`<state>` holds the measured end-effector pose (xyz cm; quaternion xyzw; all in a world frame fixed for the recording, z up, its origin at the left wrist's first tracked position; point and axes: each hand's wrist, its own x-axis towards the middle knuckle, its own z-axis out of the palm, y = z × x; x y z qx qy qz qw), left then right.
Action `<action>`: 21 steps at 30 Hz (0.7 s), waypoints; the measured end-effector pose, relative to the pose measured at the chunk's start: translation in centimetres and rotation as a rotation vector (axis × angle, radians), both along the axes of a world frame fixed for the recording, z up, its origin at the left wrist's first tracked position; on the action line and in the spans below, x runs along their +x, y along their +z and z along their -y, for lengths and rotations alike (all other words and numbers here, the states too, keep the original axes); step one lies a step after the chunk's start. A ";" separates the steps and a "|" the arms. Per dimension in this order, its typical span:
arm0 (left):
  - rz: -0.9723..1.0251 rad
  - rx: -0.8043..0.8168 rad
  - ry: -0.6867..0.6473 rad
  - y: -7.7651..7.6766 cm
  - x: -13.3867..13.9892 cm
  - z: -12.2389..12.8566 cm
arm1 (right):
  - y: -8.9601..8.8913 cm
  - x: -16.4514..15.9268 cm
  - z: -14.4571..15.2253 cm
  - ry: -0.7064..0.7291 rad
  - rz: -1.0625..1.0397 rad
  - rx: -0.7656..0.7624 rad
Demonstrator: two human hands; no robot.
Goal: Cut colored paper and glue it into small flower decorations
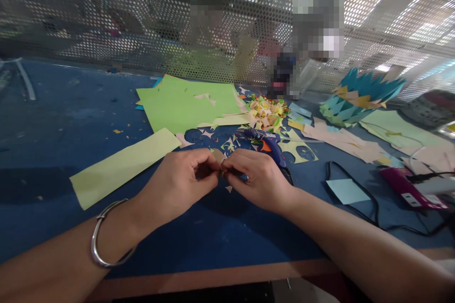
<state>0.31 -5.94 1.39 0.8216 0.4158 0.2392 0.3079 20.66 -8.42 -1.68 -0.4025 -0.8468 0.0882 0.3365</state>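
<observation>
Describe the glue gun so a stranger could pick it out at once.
On the blue table, find the right hand, then the heap of colourful paper pieces beyond it. The glue gun lies between the two, its nozzle pointing left. Its dark blue body, orange trigger and clear stick jutting from the back set it apart from the flat paper scraps.

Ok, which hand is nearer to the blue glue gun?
Right. The right hand is just on the near side of the glue gun; the left hand is farther off, to its left.
</observation>
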 end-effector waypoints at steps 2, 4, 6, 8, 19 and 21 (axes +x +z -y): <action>-0.009 0.001 -0.002 0.0 0.0 0.1 | -0.1 -0.1 0.0 -0.001 0.011 0.006; -0.009 0.007 -0.004 -0.1 0.0 0.1 | -0.2 -0.2 0.0 0.000 0.019 0.012; -0.003 0.011 -0.009 -0.1 0.0 0.2 | -0.2 -0.2 0.1 0.004 0.028 0.013; 0.001 0.007 -0.013 -0.2 0.0 0.2 | -0.2 -0.2 0.1 0.013 0.044 0.011; 0.025 -0.138 -0.018 -0.4 0.0 -0.4 | 0.0 0.6 -0.2 0.079 0.042 -0.012; 0.064 -0.201 -0.019 -0.5 -0.1 -0.5 | 0.4 0.9 -0.1 0.085 0.033 -0.015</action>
